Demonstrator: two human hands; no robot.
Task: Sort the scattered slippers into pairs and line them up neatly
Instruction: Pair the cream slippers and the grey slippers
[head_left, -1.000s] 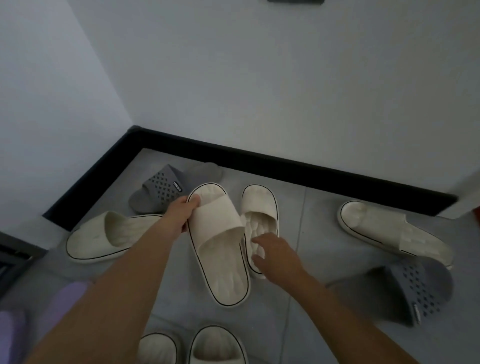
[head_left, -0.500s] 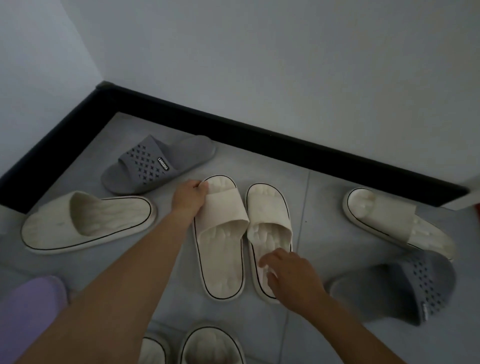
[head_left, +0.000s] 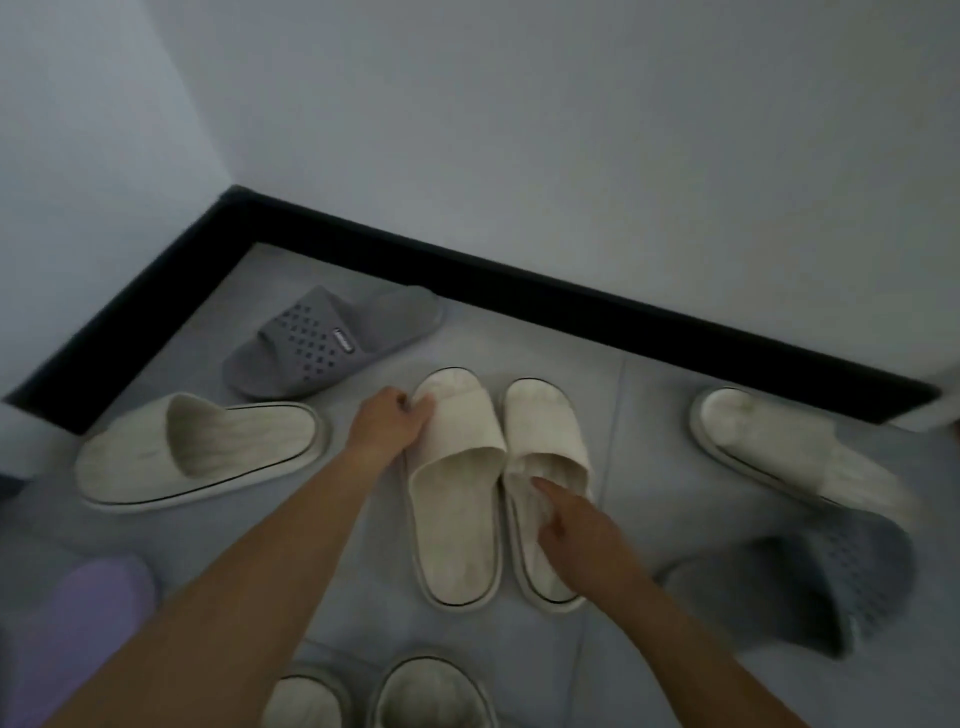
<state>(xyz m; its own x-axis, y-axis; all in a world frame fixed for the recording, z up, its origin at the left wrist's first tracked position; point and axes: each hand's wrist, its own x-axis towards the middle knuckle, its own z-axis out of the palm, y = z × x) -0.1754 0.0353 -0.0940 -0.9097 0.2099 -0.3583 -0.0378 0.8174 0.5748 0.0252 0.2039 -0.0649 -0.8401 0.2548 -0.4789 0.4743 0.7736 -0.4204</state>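
Two cream slippers lie side by side on the grey floor, toes toward the wall. My left hand grips the toe edge of the left cream slipper. My right hand rests on the footbed of the right cream slipper, fingers curled at its strap opening. A third cream slipper lies sideways at the left and a fourth cream slipper at the right. One grey perforated slipper sits near the corner, another grey slipper at the lower right.
A black skirting board runs along two white walls that meet at the back left. Two more cream slippers show at the bottom edge. A lilac slipper lies at the lower left.
The left cream slipper was lifted and tilted a second ago; it now lies flat beside its partner. My right hand has slid forward along the right slipper's footbed.
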